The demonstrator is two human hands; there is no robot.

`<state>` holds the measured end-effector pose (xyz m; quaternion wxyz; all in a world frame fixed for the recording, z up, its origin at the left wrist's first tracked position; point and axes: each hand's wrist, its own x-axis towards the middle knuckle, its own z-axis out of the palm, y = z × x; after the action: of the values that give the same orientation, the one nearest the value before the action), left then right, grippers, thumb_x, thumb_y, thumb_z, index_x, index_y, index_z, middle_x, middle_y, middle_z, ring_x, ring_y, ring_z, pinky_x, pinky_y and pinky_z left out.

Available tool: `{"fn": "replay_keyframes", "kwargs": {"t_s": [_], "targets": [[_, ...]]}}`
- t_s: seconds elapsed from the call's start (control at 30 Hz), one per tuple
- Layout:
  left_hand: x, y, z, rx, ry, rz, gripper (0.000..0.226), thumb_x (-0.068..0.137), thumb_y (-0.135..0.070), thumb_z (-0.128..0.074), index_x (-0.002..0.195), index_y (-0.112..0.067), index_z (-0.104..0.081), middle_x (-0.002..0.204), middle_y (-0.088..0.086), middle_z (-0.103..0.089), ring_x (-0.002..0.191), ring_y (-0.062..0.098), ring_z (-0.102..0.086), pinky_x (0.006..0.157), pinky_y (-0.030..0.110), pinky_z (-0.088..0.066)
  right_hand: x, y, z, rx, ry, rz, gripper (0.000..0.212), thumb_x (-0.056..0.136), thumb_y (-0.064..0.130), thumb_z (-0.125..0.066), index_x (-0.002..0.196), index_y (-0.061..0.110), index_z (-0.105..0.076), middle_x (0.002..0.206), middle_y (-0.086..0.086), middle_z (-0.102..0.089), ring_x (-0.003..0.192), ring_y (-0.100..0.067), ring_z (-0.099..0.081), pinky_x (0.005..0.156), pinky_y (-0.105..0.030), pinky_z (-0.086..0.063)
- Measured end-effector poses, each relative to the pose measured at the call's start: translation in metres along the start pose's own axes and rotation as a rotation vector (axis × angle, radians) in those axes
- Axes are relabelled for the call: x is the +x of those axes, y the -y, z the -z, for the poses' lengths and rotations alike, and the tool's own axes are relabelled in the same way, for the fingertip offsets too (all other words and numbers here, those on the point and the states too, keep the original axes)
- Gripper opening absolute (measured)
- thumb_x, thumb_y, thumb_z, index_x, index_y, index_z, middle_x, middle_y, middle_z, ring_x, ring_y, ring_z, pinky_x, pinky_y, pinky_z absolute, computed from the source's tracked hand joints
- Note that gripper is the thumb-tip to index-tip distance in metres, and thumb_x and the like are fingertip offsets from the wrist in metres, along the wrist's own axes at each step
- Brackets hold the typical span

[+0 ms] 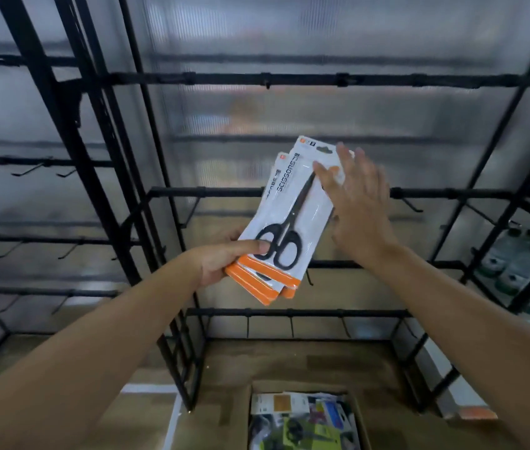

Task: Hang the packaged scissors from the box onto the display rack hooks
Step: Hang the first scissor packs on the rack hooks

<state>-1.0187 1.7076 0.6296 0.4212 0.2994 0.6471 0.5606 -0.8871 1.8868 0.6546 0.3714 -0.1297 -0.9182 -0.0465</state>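
Fig.: My left hand (pixel 224 258) is grasping a fanned stack of scissors pkgs (pixel 286 222) by the lower end, thumb on top, in front of the display rack (pixel 289 80). My right hand (pixel 358 203) is reaching w/ fingers straight, released, fingertips touching the top pkg. Box (pixel 302 417) is sitting below.

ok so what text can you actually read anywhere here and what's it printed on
"SCISSORS": runs up the front scissors pack gripped by the left hand.
"SCISS...": partly hidden on the second pack behind it.
Small logo at the front pack's top corner: too blurred to read.
Packaging in the cardboard box: print too small and blurred.
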Motion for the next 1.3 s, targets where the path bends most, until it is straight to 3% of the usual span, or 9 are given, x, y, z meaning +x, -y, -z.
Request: {"fn": "replay_keyframes", "kwargs": {"t_s": [0.13, 0.27, 0.37, 0.47, 0.63, 0.83, 0.93, 1.07, 1.3], "targets": [[-0.012, 0.017, 0.005, -0.111, -0.167, -0.133, 0.038, 0.085, -0.003, -0.062, 0.12, -0.017, -0.057, 0.102, 0.007, -0.07, 0.078, 0.017, -0.069, 0.061, 0.025, -0.055, -0.004, 0.031, -0.004, 0.91, 0.156, -0.682, 0.076, 0.084, 0.024, -0.065, 0.146, 0.025, -0.021, 0.131, 0.003, -0.046, 0.119, -0.017, -0.047, 0.092, -0.03, -0.043], [-0.017, 0.025, 0.005, -0.267, -0.272, -0.21, 0.041, 0.083, -0.001, -0.064, 0.118, -0.02, -0.058, 0.099, 0.002, -0.071, 0.076, 0.015, -0.07, 0.058, 0.024, -0.055, -0.014, 0.065, -0.019, 1.183, 0.36, -0.511, 0.066, 0.072, 0.017, -0.079, 0.122, 0.038, -0.042, 0.093, 0.021, -0.066, 0.087, 0.006, -0.062, 0.07, -0.017, -0.053], [-0.02, 0.025, 0.008, -0.304, -0.305, -0.252, 0.044, 0.08, -0.004, -0.067, 0.119, -0.021, -0.055, 0.1, 0.002, -0.071, 0.075, 0.013, -0.071, 0.056, 0.023, -0.053, -0.011, 0.078, -0.027, 1.199, 0.267, -0.517, 0.072, 0.067, 0.003, -0.08, 0.121, 0.034, -0.045, 0.107, 0.015, -0.063, 0.101, -0.008, -0.06, 0.084, -0.03, -0.053], [-0.023, 0.017, 0.017, -0.313, -0.297, -0.282, 0.058, 0.076, -0.01, -0.07, 0.13, -0.014, -0.049, 0.105, 0.004, -0.069, 0.079, 0.014, -0.07, 0.06, 0.025, -0.055, 0.0, 0.08, -0.031, 1.241, 0.224, -0.502, 0.074, 0.07, -0.003, -0.074, 0.127, 0.031, -0.043, 0.11, 0.018, -0.059, 0.102, -0.003, -0.058, 0.075, -0.019, -0.053], [-0.03, 0.004, 0.044, -0.334, -0.142, -0.27, 0.103, 0.035, -0.03, -0.094, 0.128, -0.023, -0.05, 0.109, 0.005, -0.07, 0.093, 0.021, -0.069, 0.069, 0.031, -0.056, 0.031, 0.086, -0.032, 1.268, 0.209, -0.403, 0.07, 0.072, -0.006, -0.071, 0.113, 0.041, -0.039, 0.103, 0.021, -0.059, 0.096, 0.003, -0.059, 0.078, -0.021, -0.052], [-0.041, 0.007, 0.076, -0.247, -0.158, -0.399, 0.056, 0.063, -0.016, -0.078, 0.113, -0.037, -0.063, 0.106, -0.001, -0.071, 0.096, 0.017, -0.068, 0.071, 0.026, -0.055, 0.06, 0.104, -0.037, 1.252, 0.291, -0.231, 0.083, 0.074, -0.006, -0.07, 0.124, 0.049, -0.034, 0.112, 0.029, -0.057, 0.106, 0.004, -0.056, 0.088, -0.032, -0.053], [-0.046, 0.013, 0.097, -0.291, -0.27, -0.377, 0.064, 0.065, -0.009, -0.075, 0.121, -0.031, -0.056, 0.109, 0.001, -0.07, 0.097, 0.019, -0.068, 0.069, 0.026, -0.055, 0.067, 0.122, -0.043, 1.227, 0.302, -0.228, 0.101, 0.076, -0.005, -0.069, 0.142, 0.049, -0.014, 0.133, 0.019, -0.048, 0.121, -0.007, -0.051, 0.094, -0.04, -0.05], [-0.061, 0.014, 0.138, -0.283, -0.378, -0.377, 0.075, 0.055, -0.011, -0.08, 0.123, -0.028, -0.053, 0.106, 0.003, -0.071, 0.09, 0.019, -0.07, 0.063, 0.026, -0.055, 0.078, 0.138, -0.051, 1.089, 0.261, -0.249, 0.106, 0.08, -0.001, -0.067, 0.117, 0.077, -0.004, 0.126, 0.023, -0.042, 0.119, -0.007, -0.048, 0.098, -0.045, -0.047], [-0.075, 0.002, 0.209, -0.258, -0.346, -0.43, 0.068, 0.058, 0.008, -0.077, 0.117, -0.02, -0.056, 0.105, 0.008, -0.071, 0.089, 0.023, -0.07, 0.065, 0.029, -0.056, 0.099, 0.171, -0.074, 0.997, 0.236, -0.317, 0.107, 0.08, 0.003, -0.07, 0.113, 0.079, -0.002, 0.144, 0.013, -0.036, 0.132, -0.017, -0.039, 0.102, -0.047, -0.043]]}}
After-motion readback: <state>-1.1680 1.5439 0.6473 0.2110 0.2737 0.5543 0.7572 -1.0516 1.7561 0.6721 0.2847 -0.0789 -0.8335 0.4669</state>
